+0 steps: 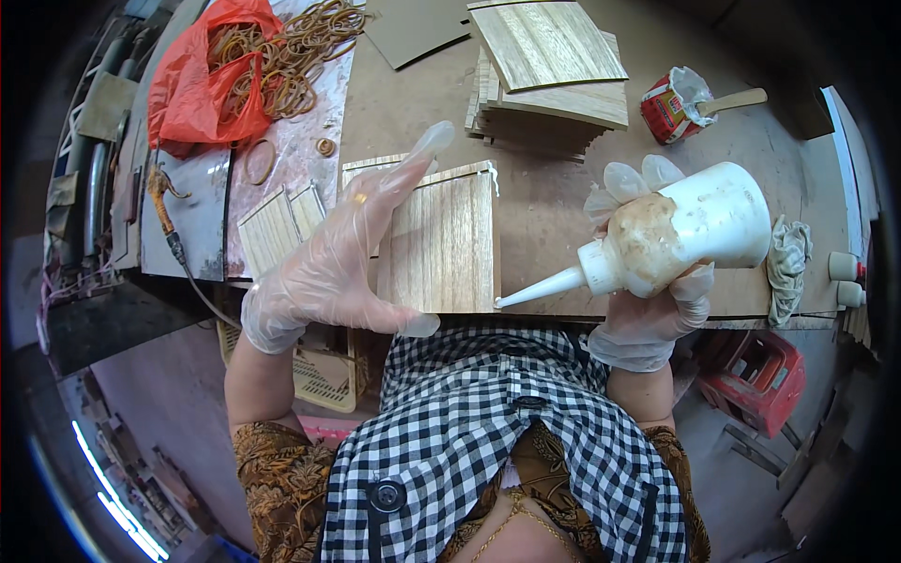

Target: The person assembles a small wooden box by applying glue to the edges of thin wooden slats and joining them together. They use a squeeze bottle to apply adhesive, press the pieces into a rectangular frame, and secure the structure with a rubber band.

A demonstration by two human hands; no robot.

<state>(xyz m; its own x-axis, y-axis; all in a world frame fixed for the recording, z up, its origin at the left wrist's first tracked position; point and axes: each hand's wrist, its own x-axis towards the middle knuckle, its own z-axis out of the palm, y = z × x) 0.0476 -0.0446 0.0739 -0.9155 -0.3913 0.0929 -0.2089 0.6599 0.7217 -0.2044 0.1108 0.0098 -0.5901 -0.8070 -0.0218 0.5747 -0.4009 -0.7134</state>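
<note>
My left hand [324, 253], in a clear plastic glove, spans a wooden panel [441, 244] from its left side. The thumb is at the near edge and the fingers reach past the far edge. My right hand [648, 310], gloved too, grips a white squeeze bottle [723, 216] with brown stains, tilted on its side. Its pointed nozzle meets the panel's near right corner, where a white dab shows. White glue-like paste also shows at the far right corner. Further wooden pieces [269, 236] lie to the left, partly behind my left hand.
A stack of wooden panels [549, 47] stands at the back. Right of it is a red tub [671, 103] with a wooden-handled tool. A red plastic bag [202, 84] holds rubber bands [291, 66]. A crumpled cloth [788, 267] lies at right; a red stool [755, 380] stands below.
</note>
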